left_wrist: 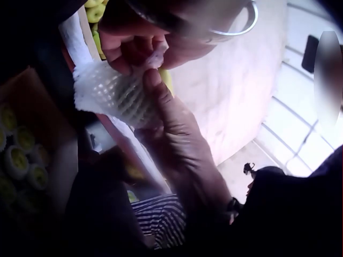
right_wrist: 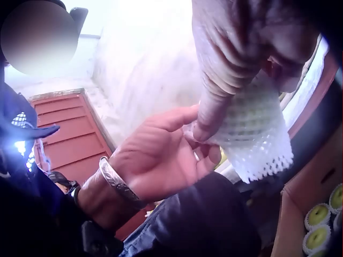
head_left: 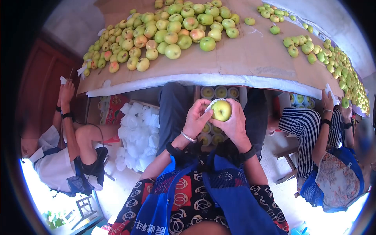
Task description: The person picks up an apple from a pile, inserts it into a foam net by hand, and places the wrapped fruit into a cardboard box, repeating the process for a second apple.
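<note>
A green-yellow apple (head_left: 222,111) sits partly inside a white foam net sleeve (left_wrist: 115,93), held between both hands in front of the body. The left hand (head_left: 196,119), with a silver bracelet at its wrist, pinches the edge of the net with thumb and fingers. Around the other side of the netted apple curl the fingers of the right hand (head_left: 235,126), its thumb along the net's edge. In the right wrist view, the net's scalloped open end (right_wrist: 262,160) hangs past the apple. Most of the apple is hidden by the net in both wrist views.
A cardboard-covered table (head_left: 243,58) ahead carries a large pile of apples (head_left: 172,37). Below its edge, a box of netted apples (head_left: 220,92) stands between the knees. White foam nets (head_left: 137,133) heap at the left. People sit on both sides, one in striped trousers (head_left: 303,133).
</note>
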Available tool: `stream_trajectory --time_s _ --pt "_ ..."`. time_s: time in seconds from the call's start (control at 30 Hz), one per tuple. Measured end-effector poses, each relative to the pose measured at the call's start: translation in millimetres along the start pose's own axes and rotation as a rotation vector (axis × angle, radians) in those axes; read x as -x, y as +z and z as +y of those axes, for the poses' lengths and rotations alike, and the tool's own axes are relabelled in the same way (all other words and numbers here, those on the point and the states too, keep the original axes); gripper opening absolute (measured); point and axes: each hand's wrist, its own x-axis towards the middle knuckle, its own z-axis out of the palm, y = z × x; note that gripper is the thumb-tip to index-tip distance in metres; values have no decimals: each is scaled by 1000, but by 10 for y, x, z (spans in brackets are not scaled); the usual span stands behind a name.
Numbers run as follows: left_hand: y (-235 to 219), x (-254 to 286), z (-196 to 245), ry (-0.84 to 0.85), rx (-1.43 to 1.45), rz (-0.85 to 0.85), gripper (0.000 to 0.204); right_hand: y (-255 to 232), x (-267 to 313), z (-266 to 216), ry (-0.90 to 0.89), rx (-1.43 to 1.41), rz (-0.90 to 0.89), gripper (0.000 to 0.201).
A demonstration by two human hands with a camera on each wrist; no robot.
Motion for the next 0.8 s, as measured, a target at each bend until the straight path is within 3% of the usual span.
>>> stream_trajectory --time_s 0.17,0.27,0.33,0.4,0.5,0.6,0.63,0.67,0.73,0.8 --pt "-5 5 -72 -26 24 -34 31 56 -10 75 -16 64 25 64" --pt "22 8 1 -108 63 78 39 73 -49 41 -85 82 54 64" --pt "-78 -76 37 -347 197 -62 47 89 -145 -37 -155 100 47 66" --pt "-128 -154 75 -166 240 -80 54 86 -296 -116 -288 106 41 69" --pt "-174 -188 418 -84 326 -30 52 -157 -618 -333 -355 -138 -124 65" --pt "-158 -154 749 -44 381 18 54 -359 -797 -417 -242 -476 -257 43" --pt "-109 -169 785 116 317 10 58 -384 -825 -440 -253 -478 -272 43" --pt "-61 -170 823 269 246 4 62 -397 -806 -472 -207 -571 -215 36" --pt "11 -153 868 305 246 44 67 -398 -754 -490 -156 -671 -171 29" --pt "17 -144 835 399 169 85 69 -377 -711 -473 -209 -506 -59 25"
